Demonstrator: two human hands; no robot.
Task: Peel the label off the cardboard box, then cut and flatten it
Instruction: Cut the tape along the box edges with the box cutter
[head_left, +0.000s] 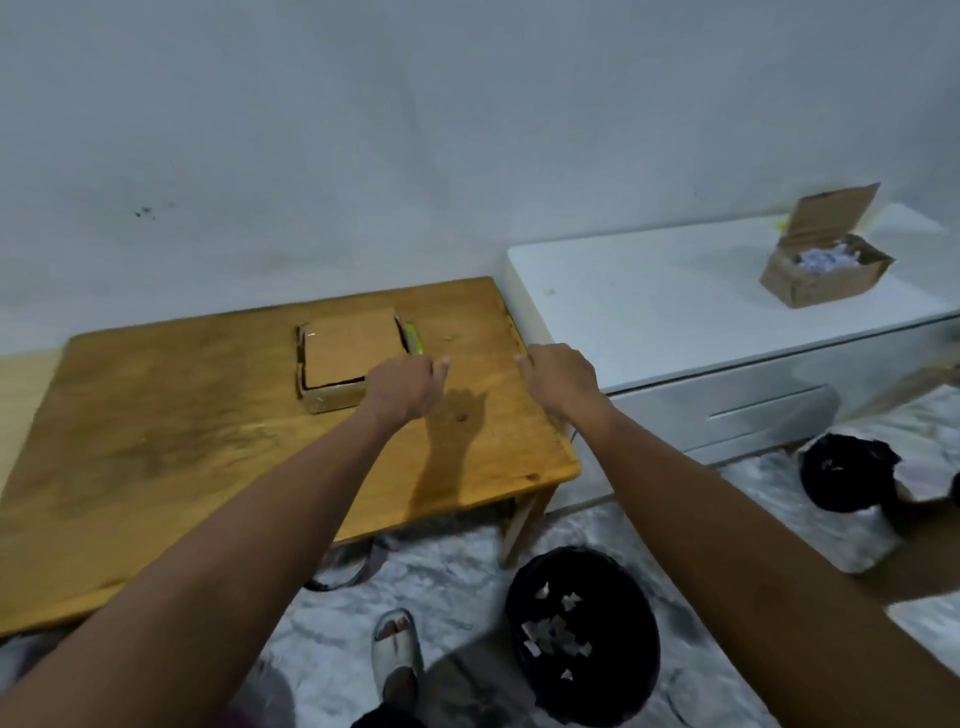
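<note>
Both arms are reaching out over the broad honey-coloured wooden table (182, 441), and the low white cabinet (675, 312) is sitting just beside its right end. On that cabinet a second, open brown cardboard carton (821, 270) stuffed with pale paper is standing well apart from the action. Down on the floor, the round black bin (582, 639) is holding pale torn scraps.

The task's thing, the flat brown cardboard box (348, 358), is lying on the far half of the table, flaps folded shut, no label showing on its top. Against its right edge lies a slim yellow-green cutter (414, 338), or so I judge.

The left hand (405, 387) is hovering at the box's near right corner, fingers loosely curled, holding nothing. The right hand (558, 376) is hanging past the table's right edge, curled and empty too.

My read: cutting is coming up. Best to pin the box flat with the left, take the cutter in the right, and slice along the seams, away from the bracing fingers.
</note>
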